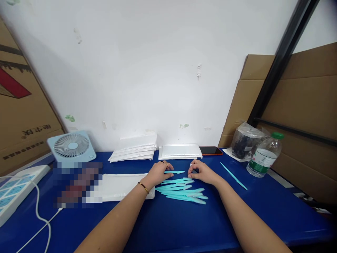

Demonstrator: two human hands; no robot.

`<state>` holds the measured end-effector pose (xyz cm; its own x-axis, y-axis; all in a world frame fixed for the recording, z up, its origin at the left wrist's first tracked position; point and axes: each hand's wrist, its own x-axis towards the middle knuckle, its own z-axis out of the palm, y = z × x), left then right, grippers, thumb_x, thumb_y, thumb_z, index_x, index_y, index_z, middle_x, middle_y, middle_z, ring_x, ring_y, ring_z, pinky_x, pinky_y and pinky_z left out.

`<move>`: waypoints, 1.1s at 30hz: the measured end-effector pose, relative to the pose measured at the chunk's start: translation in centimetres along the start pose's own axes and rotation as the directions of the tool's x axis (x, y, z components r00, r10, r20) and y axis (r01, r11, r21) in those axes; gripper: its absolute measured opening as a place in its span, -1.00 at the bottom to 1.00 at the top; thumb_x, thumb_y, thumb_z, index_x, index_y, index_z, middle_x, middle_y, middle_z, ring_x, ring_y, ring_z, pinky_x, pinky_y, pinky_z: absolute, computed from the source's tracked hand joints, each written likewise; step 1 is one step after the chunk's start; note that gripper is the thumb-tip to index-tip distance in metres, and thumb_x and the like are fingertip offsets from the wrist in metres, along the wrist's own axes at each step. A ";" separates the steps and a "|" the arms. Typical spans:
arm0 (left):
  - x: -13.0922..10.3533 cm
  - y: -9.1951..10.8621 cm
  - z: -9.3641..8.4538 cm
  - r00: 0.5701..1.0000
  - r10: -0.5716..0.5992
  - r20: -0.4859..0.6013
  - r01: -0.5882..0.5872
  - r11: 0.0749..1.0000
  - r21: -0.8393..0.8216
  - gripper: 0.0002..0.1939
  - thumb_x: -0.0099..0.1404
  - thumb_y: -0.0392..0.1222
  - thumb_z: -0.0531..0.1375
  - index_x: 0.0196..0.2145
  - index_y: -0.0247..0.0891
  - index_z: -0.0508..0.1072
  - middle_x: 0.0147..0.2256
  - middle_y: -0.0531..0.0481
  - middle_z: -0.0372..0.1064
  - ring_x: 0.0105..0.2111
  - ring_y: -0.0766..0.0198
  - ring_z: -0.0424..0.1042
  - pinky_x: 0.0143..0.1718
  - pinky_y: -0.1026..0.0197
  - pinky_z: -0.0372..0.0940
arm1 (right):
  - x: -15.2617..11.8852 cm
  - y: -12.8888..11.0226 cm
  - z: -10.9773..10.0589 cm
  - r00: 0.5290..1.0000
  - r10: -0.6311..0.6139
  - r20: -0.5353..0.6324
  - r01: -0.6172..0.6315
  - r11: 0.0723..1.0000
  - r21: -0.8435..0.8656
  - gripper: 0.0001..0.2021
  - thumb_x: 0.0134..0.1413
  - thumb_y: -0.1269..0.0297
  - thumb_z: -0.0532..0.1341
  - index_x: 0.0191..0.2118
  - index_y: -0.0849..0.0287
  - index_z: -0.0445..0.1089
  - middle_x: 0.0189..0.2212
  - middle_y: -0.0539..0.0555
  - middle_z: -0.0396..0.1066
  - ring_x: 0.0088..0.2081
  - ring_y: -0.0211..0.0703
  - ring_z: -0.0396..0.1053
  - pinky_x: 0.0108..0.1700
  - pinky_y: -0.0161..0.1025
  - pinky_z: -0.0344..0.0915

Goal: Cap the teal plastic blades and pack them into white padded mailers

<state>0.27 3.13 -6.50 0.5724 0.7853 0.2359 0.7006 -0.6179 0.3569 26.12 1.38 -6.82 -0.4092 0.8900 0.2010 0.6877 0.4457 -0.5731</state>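
My left hand (160, 172) is closed on a thin turquoise eyebrow razor (179, 172), its blade end pointing right. Facing it, my right hand (202, 172) has its fingers curled in a pinch; a tiny pale bit shows by the fingertips, too small to name. Below both hands several more turquoise razors (184, 193) lie in a loose fan on the blue table. One single razor (233, 175) lies apart, to the right of my right hand. A white packet (118, 186) lies flat under my left wrist, partly covered by the forearm.
Along the wall lie a stack of white packets (134, 149), a smaller stack (180, 151) and a phone (210, 151). A bottle (264, 158) and a bagged dark item (243, 142) stand right. A blue fan (72, 146), power strip (21, 189) and white cable (38, 200) are left.
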 end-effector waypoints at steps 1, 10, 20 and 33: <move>-0.2 0.2 0.0 1.000 0.017 0.001 -0.017 1.000 0.001 -0.76 0.14 0.01 0.17 -0.26 -0.11 0.45 -0.30 0.06 0.36 -0.27 0.29 0.32 -0.27 0.31 0.15 | 0.0 -0.4 0.2 1.000 0.005 0.024 -0.004 0.999 -0.040 -0.80 -0.13 0.06 0.28 -0.41 0.07 0.47 -0.27 0.04 0.26 -0.18 -0.11 0.25 -0.09 -0.12 0.10; -0.1 0.9 -0.3 0.993 -0.047 0.112 0.042 0.998 0.048 -0.84 0.11 -0.06 0.20 -0.45 -0.18 0.47 -0.41 0.09 0.41 -0.36 0.32 0.35 -0.37 0.30 0.11 | 0.0 -1.3 -0.1 0.996 0.043 0.079 -0.031 0.988 -0.152 -0.80 -0.11 0.05 0.27 -0.43 0.06 0.46 -0.19 0.04 0.25 -0.06 -0.03 0.15 -0.03 -0.05 -0.04; -0.5 0.9 -0.8 0.995 0.006 0.096 -0.013 0.997 0.072 -0.81 0.05 0.02 0.24 -0.42 -0.10 0.50 -0.38 0.09 0.37 -0.28 0.26 0.32 -0.26 0.27 0.07 | -0.9 -2.1 -1.0 0.994 0.012 0.107 0.009 0.980 -0.197 -0.75 -0.20 -0.03 0.30 -0.46 0.03 0.47 -0.18 0.03 0.25 -0.05 0.01 0.13 -0.03 -0.05 -0.07; -0.4 0.2 -0.7 0.988 -0.095 0.125 0.085 0.993 0.087 -0.87 0.07 -0.07 0.23 -0.51 -0.15 0.49 -0.41 0.12 0.42 -0.31 0.29 0.35 -0.29 0.25 0.05 | -0.6 -1.2 -0.9 0.991 0.070 0.114 -0.045 0.977 -0.207 -0.79 -0.16 0.04 0.29 -0.47 0.06 0.47 -0.21 0.04 0.27 -0.09 -0.02 0.13 -0.06 -0.05 -0.06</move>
<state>-0.10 2.71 -5.93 0.5520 0.8294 0.0859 0.7808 -0.5503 0.2959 26.08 0.39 -5.57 -0.4262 0.9020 0.0683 0.8145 0.4155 -0.4049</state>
